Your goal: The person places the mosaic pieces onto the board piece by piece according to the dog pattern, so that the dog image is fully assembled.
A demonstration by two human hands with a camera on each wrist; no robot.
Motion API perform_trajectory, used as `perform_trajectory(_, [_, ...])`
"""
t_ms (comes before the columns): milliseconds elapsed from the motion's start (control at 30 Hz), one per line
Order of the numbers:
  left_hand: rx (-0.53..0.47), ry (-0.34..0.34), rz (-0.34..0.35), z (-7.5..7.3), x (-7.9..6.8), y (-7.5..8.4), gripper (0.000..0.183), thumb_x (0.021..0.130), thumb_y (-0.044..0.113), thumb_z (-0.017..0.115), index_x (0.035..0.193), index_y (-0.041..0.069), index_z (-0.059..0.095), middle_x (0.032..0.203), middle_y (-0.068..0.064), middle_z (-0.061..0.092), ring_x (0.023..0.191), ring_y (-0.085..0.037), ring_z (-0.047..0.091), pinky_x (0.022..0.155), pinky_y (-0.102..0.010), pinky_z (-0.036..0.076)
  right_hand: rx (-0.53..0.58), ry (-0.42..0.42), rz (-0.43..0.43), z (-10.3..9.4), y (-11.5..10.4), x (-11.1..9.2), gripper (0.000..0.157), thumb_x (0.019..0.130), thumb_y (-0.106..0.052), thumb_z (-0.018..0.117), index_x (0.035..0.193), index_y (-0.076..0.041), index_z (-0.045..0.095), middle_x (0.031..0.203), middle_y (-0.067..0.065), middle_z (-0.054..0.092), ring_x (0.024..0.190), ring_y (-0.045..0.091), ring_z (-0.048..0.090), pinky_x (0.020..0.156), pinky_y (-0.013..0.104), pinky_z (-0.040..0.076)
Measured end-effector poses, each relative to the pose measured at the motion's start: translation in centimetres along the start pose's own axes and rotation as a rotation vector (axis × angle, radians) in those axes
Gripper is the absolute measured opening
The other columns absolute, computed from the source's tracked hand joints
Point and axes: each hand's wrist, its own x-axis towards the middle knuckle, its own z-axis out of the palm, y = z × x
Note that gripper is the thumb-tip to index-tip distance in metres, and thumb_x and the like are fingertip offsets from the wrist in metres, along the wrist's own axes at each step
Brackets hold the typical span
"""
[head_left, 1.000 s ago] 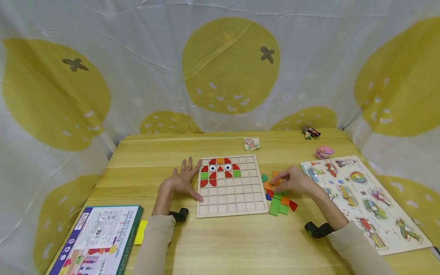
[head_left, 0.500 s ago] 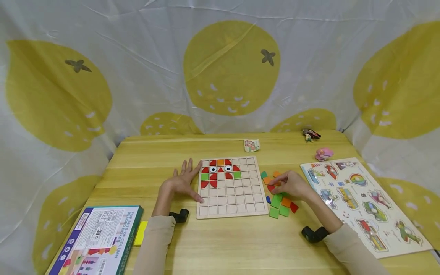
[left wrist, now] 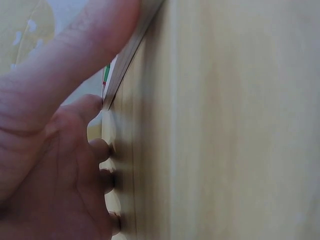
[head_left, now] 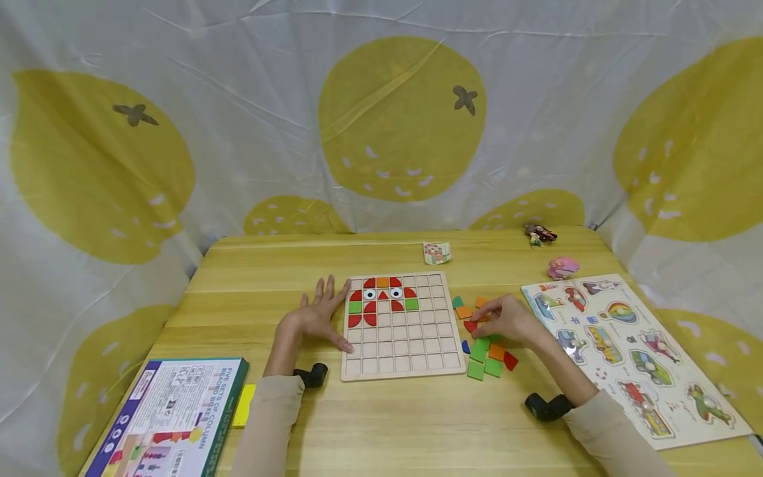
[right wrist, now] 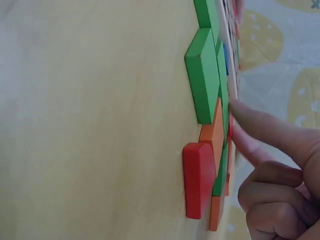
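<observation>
A square wooden grid board (head_left: 411, 348) lies mid-table, with red, green and orange tiles and two eye tiles in its upper left cells. Along its left edge, my left hand (head_left: 312, 317) rests with fingers spread, thumb and index finger touching the border. In the left wrist view, the thumb (left wrist: 75, 60) looms large beside the board's side. Right of the board, my right hand (head_left: 509, 320) pinches a red tile (head_left: 470, 326) between thumb and index finger, the other fingers curled. Around it lie loose green tiles (head_left: 479, 350), orange tiles (head_left: 464, 312) and a blue tile (head_left: 465, 346).
A boxed set (head_left: 173, 411) lies at the front left, beside a yellow piece (head_left: 244, 405). At the right is a picture puzzle board (head_left: 602, 371). Further back are a small pattern card (head_left: 437, 253), a pink toy (head_left: 563, 267) and a dark toy figure (head_left: 540, 234).
My right fingers have come onto the red tile, which has shifted slightly up from the blue tile. The tiles on the grid are unchanged, and my left hand keeps its place.
</observation>
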Motion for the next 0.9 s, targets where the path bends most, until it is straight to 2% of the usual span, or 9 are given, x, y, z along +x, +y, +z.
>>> perform_trajectory(133, [0.000,0.009,0.003,-0.1,0.1,0.0,0.140,0.057,0.058,0.086,0.156,0.022,-0.006,0.159,-0.020,-0.023,0.146,-0.042,-0.023,0.112,-0.071,-0.009,-0.042,0.019,-0.007,0.0,-0.1,0.0,0.022,0.073,-0.022,0.084,0.089,-0.010,0.075,0.057,-0.004,0.034,0.051,0.013,0.029,0.047,0.022,0.023])
perform_trajectory(300, [-0.005,0.005,-0.002,-0.3,0.1,0.1,0.140,0.057,0.056,0.087,0.156,0.023,-0.006,0.159,-0.019,-0.023,0.146,-0.041,-0.024,0.112,-0.070,-0.010,-0.115,0.015,0.000,0.2,-0.7,0.1,0.019,0.076,-0.023,0.081,0.086,-0.010,0.073,0.059,-0.002,0.044,0.049,0.011,0.034,0.046,0.021,0.028])
perform_trajectory(367, [-0.006,0.005,-0.002,-0.3,0.1,0.1,0.140,0.057,0.056,0.087,0.156,0.023,-0.006,0.159,-0.019,-0.023,0.146,-0.041,-0.024,0.112,-0.070,-0.010,-0.116,0.015,-0.008,0.3,-0.8,0.2,0.015,0.079,-0.020,0.078,0.086,-0.009,0.072,0.064,-0.001,0.054,0.051,0.011,0.038,0.047,0.022,0.033])
perform_trajectory(533, [-0.013,0.002,0.000,-0.2,0.1,0.1,0.140,0.057,0.056,0.087,0.156,0.022,-0.006,0.159,-0.020,-0.023,0.146,-0.041,-0.024,0.112,-0.070,-0.010,-0.127,0.022,-0.048,0.3,-1.1,0.3,0.010,0.082,-0.016,0.074,0.087,-0.008,0.073,0.079,0.004,0.066,0.056,0.012,0.042,0.050,0.023,0.036])
perform_trajectory(700, [-0.008,0.002,-0.005,-0.2,0.0,0.1,0.140,0.057,0.057,0.087,0.156,0.022,-0.006,0.159,-0.020,-0.023,0.146,-0.041,-0.024,0.112,-0.070,-0.010,-0.123,0.015,-0.017,0.3,-1.0,0.2,0.020,0.077,-0.020,0.080,0.090,-0.008,0.072,0.074,0.004,0.059,0.058,0.014,0.039,0.051,0.023,0.032])
perform_trajectory(900, [-0.006,0.000,-0.005,0.0,0.0,0.0,0.140,0.057,0.057,0.086,0.156,0.022,-0.006,0.159,-0.020,-0.023,0.146,-0.041,-0.024,0.112,-0.070,-0.009,-0.109,0.035,-0.001,0.4,-0.7,0.0,0.024,0.070,-0.021,0.085,0.087,-0.010,0.073,0.073,0.003,0.060,0.057,0.015,0.040,0.049,0.024,0.032])
